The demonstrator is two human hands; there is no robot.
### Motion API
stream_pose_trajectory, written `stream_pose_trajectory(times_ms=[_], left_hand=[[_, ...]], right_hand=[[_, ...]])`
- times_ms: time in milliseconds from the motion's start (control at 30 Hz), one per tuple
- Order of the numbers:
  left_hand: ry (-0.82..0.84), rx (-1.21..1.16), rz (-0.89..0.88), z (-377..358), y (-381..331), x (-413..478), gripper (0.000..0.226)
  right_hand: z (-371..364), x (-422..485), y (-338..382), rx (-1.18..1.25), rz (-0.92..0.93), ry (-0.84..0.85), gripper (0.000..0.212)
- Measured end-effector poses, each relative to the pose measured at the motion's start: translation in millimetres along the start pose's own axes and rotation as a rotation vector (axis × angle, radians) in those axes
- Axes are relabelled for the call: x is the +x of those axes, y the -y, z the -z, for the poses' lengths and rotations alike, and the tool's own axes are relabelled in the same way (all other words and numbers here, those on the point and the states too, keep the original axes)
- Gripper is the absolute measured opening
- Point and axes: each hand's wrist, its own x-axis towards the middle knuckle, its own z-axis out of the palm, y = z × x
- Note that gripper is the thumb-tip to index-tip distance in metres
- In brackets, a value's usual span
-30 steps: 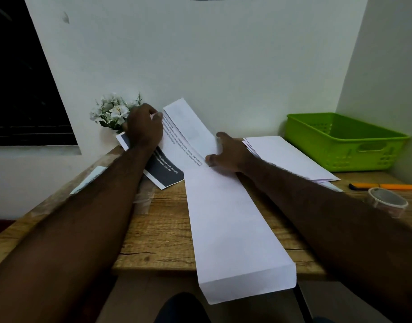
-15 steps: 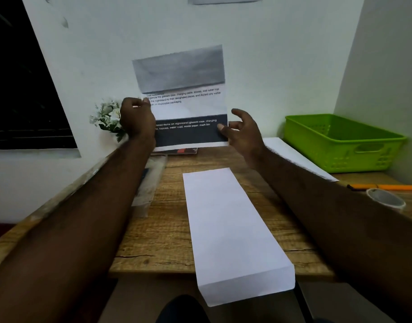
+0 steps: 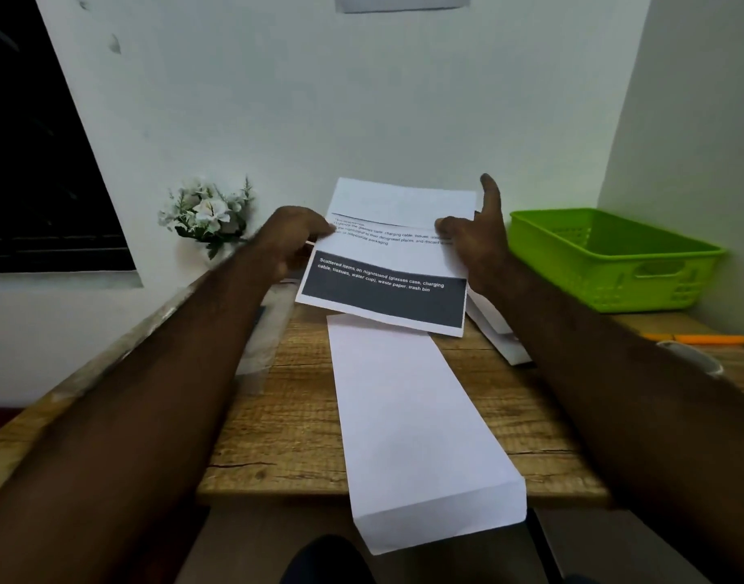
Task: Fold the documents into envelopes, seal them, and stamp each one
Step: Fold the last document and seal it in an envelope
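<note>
You've tipped the white printed sheet with its dark band [image 3: 387,263] down from upright to just over the far end of the long white paper envelope [image 3: 416,415], your left hand [image 3: 294,242] and right hand [image 3: 479,246] pinching its sides, so the first fold looks begun.

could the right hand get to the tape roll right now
Probably, but not freely: the right hand pinches the printed sheet together with the left hand, so it must let go first. The tape roll lies on the table beside that forearm, nothing over it.
</note>
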Motion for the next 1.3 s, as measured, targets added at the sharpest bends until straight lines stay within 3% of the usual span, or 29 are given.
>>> stream_pose_trajectory(times_ms=[300, 467, 600, 700, 833, 1000, 1167, 1300], left_hand=[[0.14, -0.168, 0.077, 9, 23, 4, 0.009], [0.058, -0.239, 0.026, 11, 21, 3, 0.029], [-0.017, -0.367, -0.036, 12, 19, 6, 0.033], [-0.006, -0.425, -0.062, 13, 20, 6, 0.032], [0.01, -0.431, -0.082, 17, 20, 8, 0.032], [0.009, -0.362, -0.069, 16, 20, 9, 0.039], [0.028, -0.291, -0.053, 14, 21, 9, 0.027], [0.019, -0.276, -0.027, 13, 22, 11, 0.029]], right_hand=[[8, 2, -7, 0.07, -0.079, 0.145, 0.077], [4, -1, -7, 0.038, -0.048, 0.176, 0.079], [8, -4, -3, 0.161, -0.114, 0.29, 0.069], [8, -8, 0, 0.199, -0.177, 0.377, 0.074], [6, -7, -2, 0.181, -0.192, 0.379, 0.081], [9, -5, 3, 0.166, -0.194, 0.324, 0.07], [14, -4, 1, 0.127, -0.195, 0.318, 0.072], [14, -6, 5, 0.123, -0.205, 0.317, 0.056]])
